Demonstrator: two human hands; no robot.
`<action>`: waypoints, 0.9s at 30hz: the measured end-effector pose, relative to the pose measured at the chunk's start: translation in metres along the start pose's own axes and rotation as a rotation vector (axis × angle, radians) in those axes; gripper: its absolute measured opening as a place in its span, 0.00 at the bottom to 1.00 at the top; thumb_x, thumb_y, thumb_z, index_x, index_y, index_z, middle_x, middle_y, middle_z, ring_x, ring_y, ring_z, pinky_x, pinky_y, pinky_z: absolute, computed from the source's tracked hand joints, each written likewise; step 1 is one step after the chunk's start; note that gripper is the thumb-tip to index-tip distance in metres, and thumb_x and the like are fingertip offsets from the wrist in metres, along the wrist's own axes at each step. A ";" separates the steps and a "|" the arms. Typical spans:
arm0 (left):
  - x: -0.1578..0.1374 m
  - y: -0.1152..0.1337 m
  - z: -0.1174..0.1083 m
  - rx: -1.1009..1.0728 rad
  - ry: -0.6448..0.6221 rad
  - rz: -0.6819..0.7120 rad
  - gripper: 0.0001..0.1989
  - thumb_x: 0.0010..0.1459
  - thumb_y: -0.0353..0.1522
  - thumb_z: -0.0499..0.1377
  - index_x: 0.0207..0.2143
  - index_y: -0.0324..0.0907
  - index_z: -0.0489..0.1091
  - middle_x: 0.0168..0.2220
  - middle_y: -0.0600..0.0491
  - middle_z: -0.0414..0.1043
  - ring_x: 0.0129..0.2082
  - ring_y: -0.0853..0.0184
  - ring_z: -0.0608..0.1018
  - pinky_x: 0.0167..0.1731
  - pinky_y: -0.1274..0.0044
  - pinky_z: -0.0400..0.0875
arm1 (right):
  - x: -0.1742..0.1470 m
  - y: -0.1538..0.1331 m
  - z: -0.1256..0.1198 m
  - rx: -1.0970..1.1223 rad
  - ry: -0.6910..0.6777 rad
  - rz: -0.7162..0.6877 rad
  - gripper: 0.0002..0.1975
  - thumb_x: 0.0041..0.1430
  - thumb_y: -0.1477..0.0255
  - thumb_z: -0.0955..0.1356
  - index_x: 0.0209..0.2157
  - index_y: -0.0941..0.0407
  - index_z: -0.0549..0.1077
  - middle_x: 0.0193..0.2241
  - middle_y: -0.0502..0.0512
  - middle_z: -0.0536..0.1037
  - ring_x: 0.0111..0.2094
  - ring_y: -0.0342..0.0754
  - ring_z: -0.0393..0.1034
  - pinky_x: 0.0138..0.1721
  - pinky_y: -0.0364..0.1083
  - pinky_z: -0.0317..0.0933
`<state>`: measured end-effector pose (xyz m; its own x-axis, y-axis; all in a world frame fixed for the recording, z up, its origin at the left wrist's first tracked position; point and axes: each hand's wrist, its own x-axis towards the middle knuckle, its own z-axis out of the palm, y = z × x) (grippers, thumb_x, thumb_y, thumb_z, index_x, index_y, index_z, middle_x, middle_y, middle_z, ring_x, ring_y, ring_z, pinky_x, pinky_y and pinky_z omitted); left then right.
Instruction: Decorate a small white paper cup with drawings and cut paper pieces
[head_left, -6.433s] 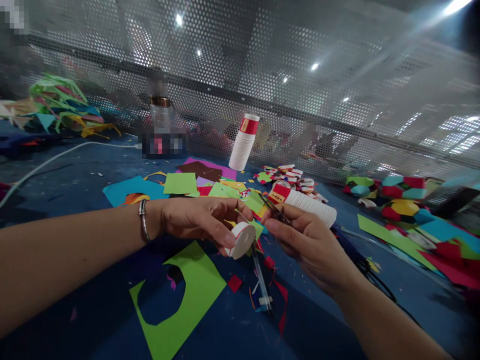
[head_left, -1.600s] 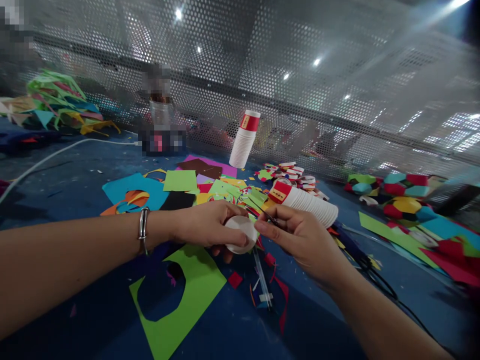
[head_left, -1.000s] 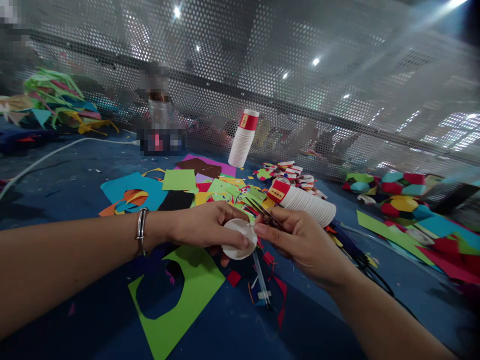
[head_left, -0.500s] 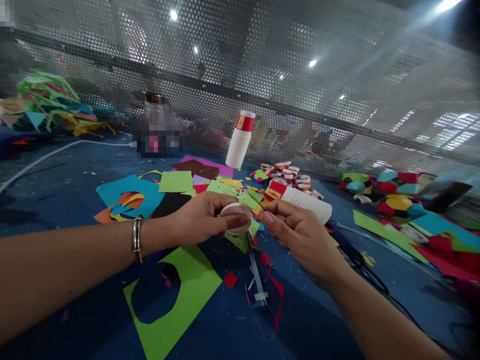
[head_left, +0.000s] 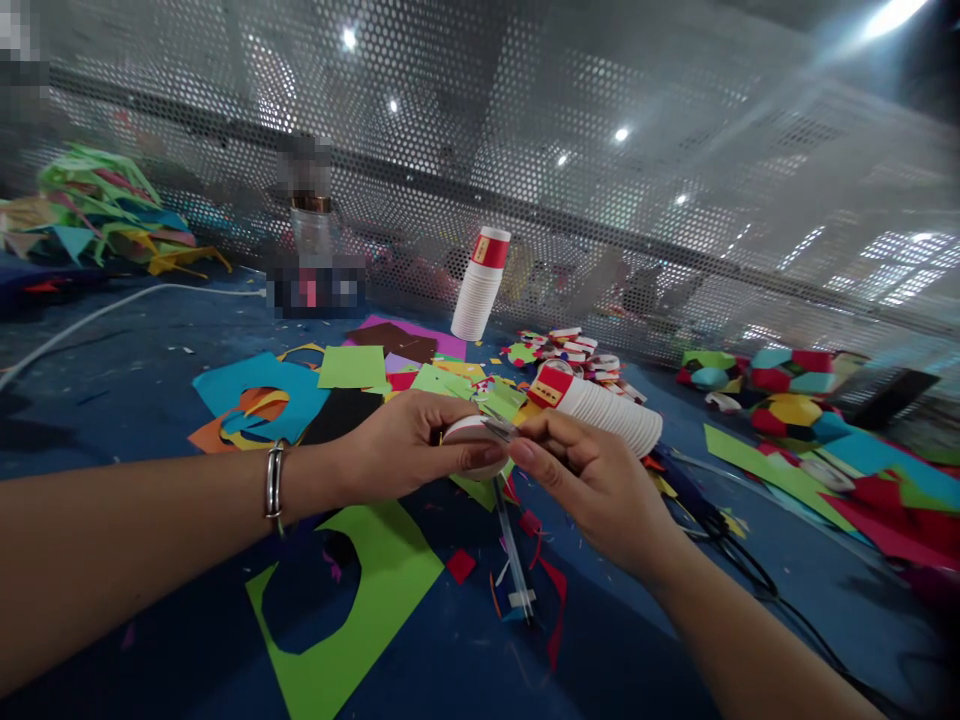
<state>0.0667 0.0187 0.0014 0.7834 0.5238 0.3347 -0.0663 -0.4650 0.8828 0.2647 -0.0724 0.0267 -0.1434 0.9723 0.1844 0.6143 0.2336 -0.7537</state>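
My left hand (head_left: 409, 440) is closed around a short, round white paper cup piece (head_left: 471, 432) with a thin red line near its edge. Thumb and fingers pinch it, hiding part of it. A thin, pointed metal blade (head_left: 496, 427) is pinched between the thumb and fingers of my right hand (head_left: 589, 475). Its tip lies over the rim of the cup piece; whether it touches cannot be told. Below the hands lies a clear, pen-like stick (head_left: 512, 560). Close behind my right hand, a stack of white and red paper cups (head_left: 611, 410) lies on its side.
Another paper cup stack (head_left: 478, 290) stands upright near the perforated metal screen (head_left: 420, 200). Cut cup pieces (head_left: 577, 352) are heaped beside it. Green paper (head_left: 375, 590) with a hole lies in front, blue paper (head_left: 262, 385) at left. Black cables (head_left: 739, 550) run at right.
My right hand has moved slightly left, bringing the blade from beside the cup piece to its rim. The cup piece has tilted in my left hand.
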 end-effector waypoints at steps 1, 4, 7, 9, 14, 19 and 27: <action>0.000 0.000 0.000 0.002 -0.010 0.002 0.15 0.63 0.37 0.60 0.25 0.40 0.66 0.24 0.60 0.61 0.26 0.75 0.63 0.28 0.82 0.59 | -0.001 -0.001 0.000 -0.020 0.003 -0.009 0.17 0.68 0.55 0.65 0.35 0.55 0.70 0.22 0.44 0.63 0.23 0.41 0.53 0.24 0.44 0.47; 0.000 0.000 0.001 -0.025 -0.032 -0.005 0.17 0.63 0.38 0.60 0.24 0.40 0.64 0.25 0.60 0.61 0.26 0.74 0.63 0.27 0.81 0.59 | -0.002 -0.003 0.001 -0.099 0.018 -0.044 0.17 0.68 0.55 0.65 0.34 0.55 0.70 0.22 0.44 0.63 0.23 0.42 0.54 0.25 0.44 0.49; -0.001 -0.001 0.002 -0.093 -0.052 -0.026 0.17 0.63 0.38 0.61 0.24 0.39 0.63 0.25 0.59 0.61 0.27 0.74 0.63 0.27 0.81 0.58 | -0.002 -0.004 0.002 -0.137 0.026 -0.068 0.18 0.68 0.55 0.65 0.32 0.55 0.69 0.22 0.45 0.64 0.23 0.42 0.55 0.25 0.44 0.49; -0.001 -0.002 0.002 -0.127 -0.063 -0.032 0.15 0.62 0.37 0.61 0.26 0.39 0.65 0.25 0.59 0.62 0.27 0.74 0.63 0.27 0.80 0.59 | -0.002 -0.004 0.003 -0.144 0.038 -0.080 0.18 0.68 0.55 0.65 0.31 0.55 0.69 0.22 0.44 0.63 0.23 0.42 0.55 0.25 0.44 0.49; -0.001 -0.003 0.002 -0.159 -0.070 -0.041 0.14 0.61 0.37 0.62 0.28 0.37 0.68 0.26 0.58 0.62 0.27 0.74 0.64 0.28 0.80 0.59 | -0.003 -0.004 0.003 -0.168 0.042 -0.089 0.18 0.68 0.56 0.64 0.30 0.55 0.68 0.21 0.44 0.62 0.23 0.42 0.54 0.25 0.44 0.49; -0.001 -0.003 0.000 -0.155 -0.081 -0.044 0.12 0.61 0.35 0.62 0.28 0.37 0.68 0.25 0.59 0.63 0.27 0.74 0.64 0.27 0.81 0.59 | -0.004 -0.004 0.003 -0.180 0.057 -0.089 0.19 0.68 0.55 0.64 0.29 0.55 0.68 0.21 0.45 0.63 0.23 0.42 0.55 0.24 0.44 0.49; 0.002 -0.005 -0.005 -0.141 -0.095 -0.085 0.11 0.61 0.37 0.62 0.30 0.38 0.72 0.25 0.59 0.68 0.24 0.76 0.66 0.24 0.83 0.58 | -0.001 -0.003 0.004 -0.144 0.081 -0.060 0.20 0.69 0.57 0.63 0.27 0.55 0.68 0.21 0.47 0.64 0.24 0.43 0.56 0.27 0.44 0.51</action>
<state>0.0659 0.0257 -0.0005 0.8442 0.4842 0.2302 -0.0780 -0.3138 0.9463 0.2599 -0.0744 0.0268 -0.1237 0.9517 0.2811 0.7122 0.2824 -0.6426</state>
